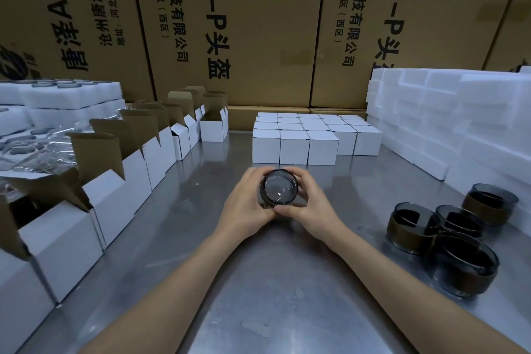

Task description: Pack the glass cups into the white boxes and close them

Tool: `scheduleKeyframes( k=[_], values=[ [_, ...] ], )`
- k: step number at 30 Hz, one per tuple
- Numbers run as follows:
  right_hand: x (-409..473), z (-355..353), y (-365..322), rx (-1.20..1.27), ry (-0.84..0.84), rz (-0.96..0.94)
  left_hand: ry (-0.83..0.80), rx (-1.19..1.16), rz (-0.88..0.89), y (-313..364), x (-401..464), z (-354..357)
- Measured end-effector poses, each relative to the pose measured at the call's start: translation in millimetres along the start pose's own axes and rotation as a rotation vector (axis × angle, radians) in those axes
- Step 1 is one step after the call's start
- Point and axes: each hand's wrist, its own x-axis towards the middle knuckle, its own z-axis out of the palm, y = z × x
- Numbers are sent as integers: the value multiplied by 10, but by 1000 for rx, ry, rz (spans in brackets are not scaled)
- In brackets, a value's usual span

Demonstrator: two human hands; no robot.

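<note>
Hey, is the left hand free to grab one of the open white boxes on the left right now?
Probably not yet. The left hand and the right hand both grip the glass cup over the metal table. Nothing blocks the way to the open white boxes, but it would have to let go first.

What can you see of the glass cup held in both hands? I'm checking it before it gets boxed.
The glass cup is round, of dark smoked glass with a clear, glossy circular face turned toward the camera, so it lies tilted rather than upright. The left hand and right hand grip it from either side, fingers curled round its wall, above the metal table. Whether that face is base or mouth cannot be told. No chips show.
</note>
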Motion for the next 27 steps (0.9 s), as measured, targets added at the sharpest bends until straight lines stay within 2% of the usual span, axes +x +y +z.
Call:
scheduleKeyframes(
  k=[11,14,17,21,27],
  values=[
    [5,-22,-7,82,-29,82,-1,8,-13,-34,5,18],
    [1,-49,-52,232,38,202,16,-69,-13,-16,2,23],
    [49,-56,-116,373,100,405,-25,-87,16,26,-7,19],
    [91,-101,-145,396,141,549,-6,-8,97,89,-32,27],
    [116,-133,-153,325,144,621,40,-14,36,82,-23,15]
  ],
)
